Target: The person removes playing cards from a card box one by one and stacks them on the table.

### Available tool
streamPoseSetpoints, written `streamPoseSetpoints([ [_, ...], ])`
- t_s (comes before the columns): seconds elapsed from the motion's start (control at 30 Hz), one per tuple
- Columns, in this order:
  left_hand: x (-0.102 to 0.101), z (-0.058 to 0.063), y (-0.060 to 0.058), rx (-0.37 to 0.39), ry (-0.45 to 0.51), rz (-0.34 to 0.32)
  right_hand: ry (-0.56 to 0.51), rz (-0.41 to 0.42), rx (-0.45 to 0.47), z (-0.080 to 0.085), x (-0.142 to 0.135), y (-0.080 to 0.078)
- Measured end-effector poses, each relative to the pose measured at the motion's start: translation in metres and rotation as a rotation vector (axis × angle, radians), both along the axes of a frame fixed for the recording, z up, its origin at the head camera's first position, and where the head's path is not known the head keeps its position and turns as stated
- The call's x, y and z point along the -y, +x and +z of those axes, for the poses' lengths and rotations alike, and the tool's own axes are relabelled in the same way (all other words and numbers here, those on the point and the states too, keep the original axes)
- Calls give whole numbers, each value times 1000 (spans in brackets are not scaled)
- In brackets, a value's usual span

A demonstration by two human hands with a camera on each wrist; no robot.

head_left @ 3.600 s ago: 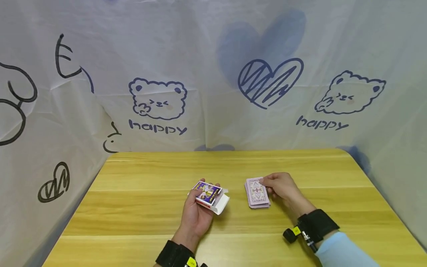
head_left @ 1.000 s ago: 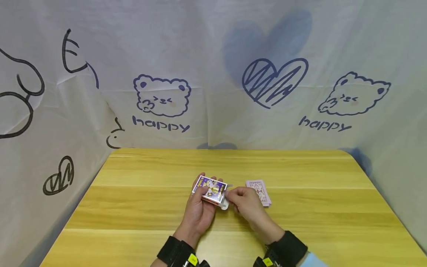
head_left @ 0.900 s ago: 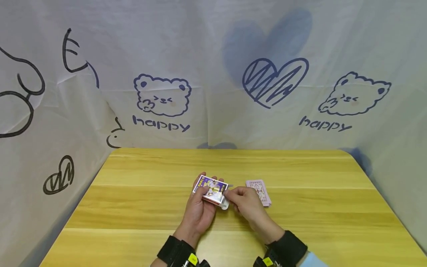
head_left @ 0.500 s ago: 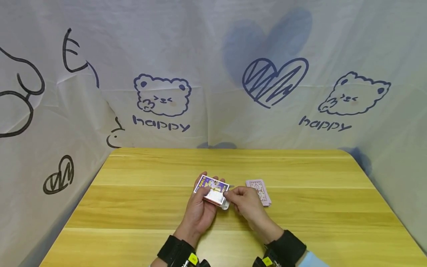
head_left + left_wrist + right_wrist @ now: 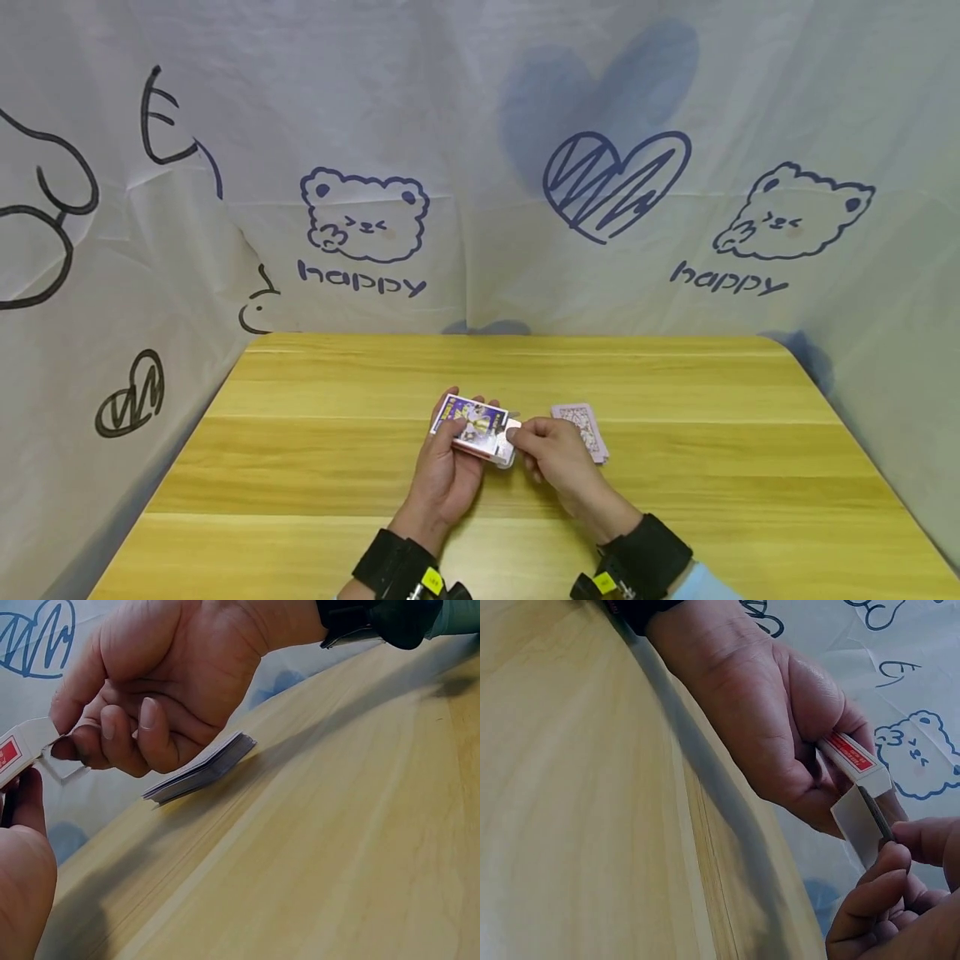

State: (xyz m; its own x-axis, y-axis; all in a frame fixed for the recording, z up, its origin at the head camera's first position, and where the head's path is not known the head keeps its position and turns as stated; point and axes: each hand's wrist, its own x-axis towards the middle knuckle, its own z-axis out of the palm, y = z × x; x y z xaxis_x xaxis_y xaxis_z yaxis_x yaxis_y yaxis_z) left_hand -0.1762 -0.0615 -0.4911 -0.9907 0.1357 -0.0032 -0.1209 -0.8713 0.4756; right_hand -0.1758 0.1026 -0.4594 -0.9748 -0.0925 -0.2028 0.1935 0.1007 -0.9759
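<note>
My left hand holds a purple and white playing card box, thumb on top and fingers beneath. Its end flap hangs loose at the mouth, as the right wrist view shows. Between the thumb and index finger of my right hand is the end of a thin stack of playing cards, poking partly out of the box; the rest is hidden inside. Just beyond my right hand a pile of pink-backed playing cards lies on the table, partly covered by the hand in the head view.
The light wooden table spreads out under both hands. White cloth with drawn bears and hearts hangs behind and at the sides. A black strap with a camera is on each wrist.
Since the earliest frame my right hand has left the card pile and come to the box mouth. Over the last half second it has drawn a pale card edge slightly out to the right.
</note>
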Motion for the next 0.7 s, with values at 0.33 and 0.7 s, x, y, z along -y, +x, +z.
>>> streamPoseSetpoints([
  [0.33, 2, -2, -5, 75, 2, 128, -46, -93, -6, 0, -4, -4],
  [0.7, 5, -2, -7, 99, 1, 209, 24, -37, 63, 0, 1, 5],
])
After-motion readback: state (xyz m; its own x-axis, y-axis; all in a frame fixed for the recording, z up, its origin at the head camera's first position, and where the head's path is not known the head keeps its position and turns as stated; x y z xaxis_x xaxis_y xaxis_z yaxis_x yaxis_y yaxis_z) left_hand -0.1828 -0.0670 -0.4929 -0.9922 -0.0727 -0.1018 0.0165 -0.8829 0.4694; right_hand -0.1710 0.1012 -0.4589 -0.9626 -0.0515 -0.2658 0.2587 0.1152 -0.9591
